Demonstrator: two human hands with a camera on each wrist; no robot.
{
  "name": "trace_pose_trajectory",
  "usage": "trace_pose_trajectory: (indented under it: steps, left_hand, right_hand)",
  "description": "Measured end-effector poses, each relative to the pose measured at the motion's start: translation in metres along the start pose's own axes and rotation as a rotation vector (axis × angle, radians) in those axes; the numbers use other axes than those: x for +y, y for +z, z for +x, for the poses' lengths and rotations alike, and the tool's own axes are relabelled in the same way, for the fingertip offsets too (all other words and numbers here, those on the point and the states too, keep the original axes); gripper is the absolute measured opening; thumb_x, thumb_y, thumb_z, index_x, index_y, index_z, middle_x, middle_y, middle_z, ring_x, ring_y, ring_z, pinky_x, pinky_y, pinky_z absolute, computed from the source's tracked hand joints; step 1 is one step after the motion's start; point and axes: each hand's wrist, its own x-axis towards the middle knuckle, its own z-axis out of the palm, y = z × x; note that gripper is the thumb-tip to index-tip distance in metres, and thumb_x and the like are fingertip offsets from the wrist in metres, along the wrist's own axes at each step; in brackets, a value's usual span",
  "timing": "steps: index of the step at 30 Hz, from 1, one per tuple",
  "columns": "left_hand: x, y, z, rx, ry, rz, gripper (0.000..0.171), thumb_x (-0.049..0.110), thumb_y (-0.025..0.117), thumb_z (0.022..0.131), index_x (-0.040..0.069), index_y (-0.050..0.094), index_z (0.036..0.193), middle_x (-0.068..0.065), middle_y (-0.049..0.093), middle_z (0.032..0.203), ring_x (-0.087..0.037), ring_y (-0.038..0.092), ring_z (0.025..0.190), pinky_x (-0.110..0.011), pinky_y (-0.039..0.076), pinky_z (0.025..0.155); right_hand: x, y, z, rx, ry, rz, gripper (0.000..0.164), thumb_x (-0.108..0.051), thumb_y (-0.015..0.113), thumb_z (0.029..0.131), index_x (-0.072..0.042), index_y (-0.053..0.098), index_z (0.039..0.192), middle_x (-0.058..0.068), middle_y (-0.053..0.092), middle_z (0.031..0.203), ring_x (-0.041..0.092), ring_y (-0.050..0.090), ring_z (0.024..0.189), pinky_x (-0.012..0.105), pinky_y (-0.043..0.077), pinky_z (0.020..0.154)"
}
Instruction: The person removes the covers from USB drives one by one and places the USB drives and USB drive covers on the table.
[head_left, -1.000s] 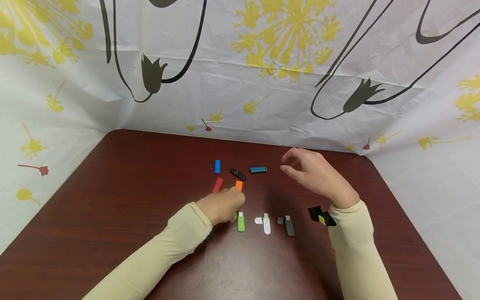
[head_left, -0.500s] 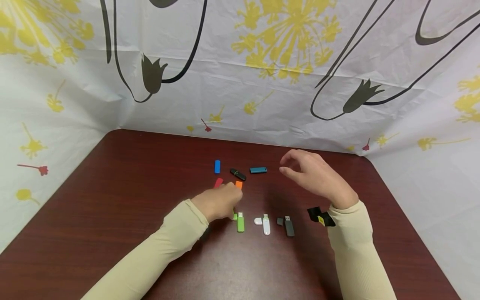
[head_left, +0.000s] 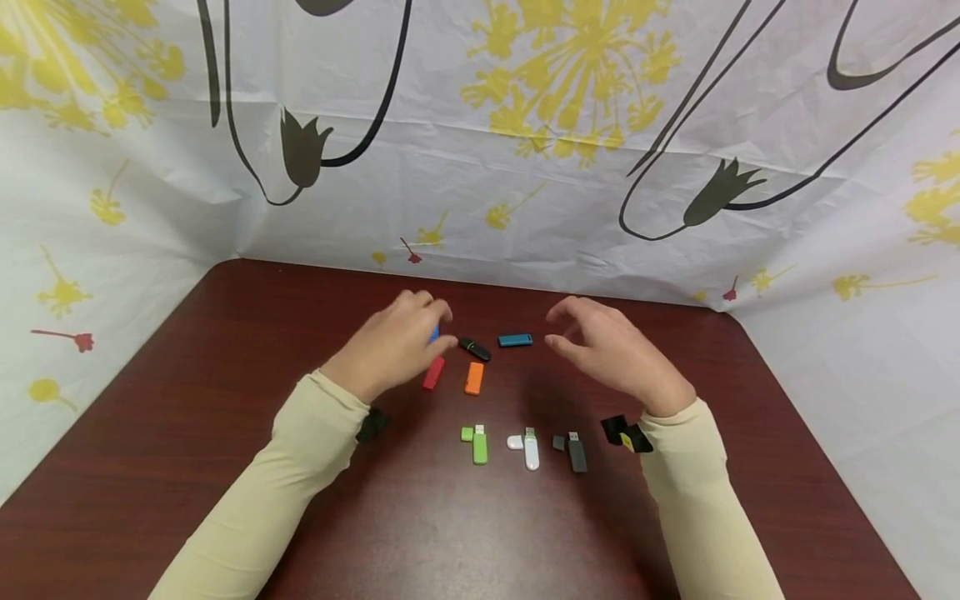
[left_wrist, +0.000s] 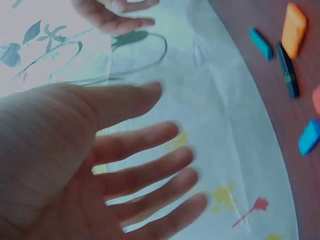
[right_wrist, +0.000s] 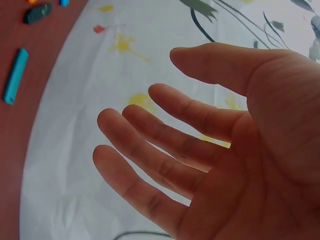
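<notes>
My left hand point(head_left: 397, 344) hovers over the left side of a group of USB sticks, fingers loosely bent and holding nothing. It partly covers a blue USB stick point(head_left: 433, 334) in the head view; a red USB stick point(head_left: 433, 374) lies just below it. My right hand point(head_left: 611, 348) hangs in the air with relaxed fingers, to the right of a teal USB stick point(head_left: 515, 340). Between the hands are a black USB stick point(head_left: 475, 349) and an orange USB stick point(head_left: 474, 378). Both wrist views show spread, bare fingers.
Nearer the front lie a green USB stick point(head_left: 480, 446), a white USB stick point(head_left: 531, 450) and a dark grey USB stick point(head_left: 576, 453), each uncapped with its cap at its left. A patterned white sheet point(head_left: 450, 167) borders the brown table point(head_left: 480, 533) at back and sides.
My left hand has left the green cap beside the green stick and risen back and to the left, uncovering the orange and red sticks. The right hand has shifted slightly left.
</notes>
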Motion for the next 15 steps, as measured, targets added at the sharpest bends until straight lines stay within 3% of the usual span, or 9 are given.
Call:
trace_pose_trajectory:
  steps: [6, 9, 15]
  left_hand:
    - [-0.009, -0.007, 0.0, 0.221, 0.009, 0.044, 0.04, 0.027, 0.07, 0.108, 0.0, 0.068, 0.137, -0.02, 0.066, 0.137, -0.038, 0.06, 0.125, -0.048, 0.057, 0.106]
    - [-0.012, -0.011, -0.001, 0.269, -0.005, 0.032, 0.043, 0.026, 0.07, 0.107, -0.001, 0.066, 0.14, -0.022, 0.064, 0.14, -0.04, 0.059, 0.128, -0.051, 0.056, 0.109]
    - [-0.017, -0.016, -0.003, 0.294, -0.041, -0.002, 0.043, 0.024, 0.069, 0.108, -0.002, 0.064, 0.141, -0.023, 0.062, 0.142, -0.041, 0.057, 0.132, -0.054, 0.054, 0.111]
  right_hand:
    - [-0.016, 0.023, 0.007, -0.038, -0.015, -0.031, 0.033, -0.024, 0.072, 0.105, -0.008, 0.066, 0.133, 0.009, 0.072, 0.125, 0.025, 0.072, 0.106, 0.047, 0.061, 0.09]
    - [-0.024, 0.032, 0.01, -0.049, -0.016, -0.04, 0.035, -0.025, 0.072, 0.105, -0.009, 0.065, 0.135, 0.007, 0.071, 0.128, 0.023, 0.072, 0.107, 0.047, 0.061, 0.091]
    - [-0.038, 0.045, 0.018, -0.071, -0.033, -0.051, 0.035, -0.025, 0.071, 0.106, -0.011, 0.064, 0.137, 0.009, 0.07, 0.135, 0.025, 0.073, 0.116, 0.05, 0.061, 0.097]
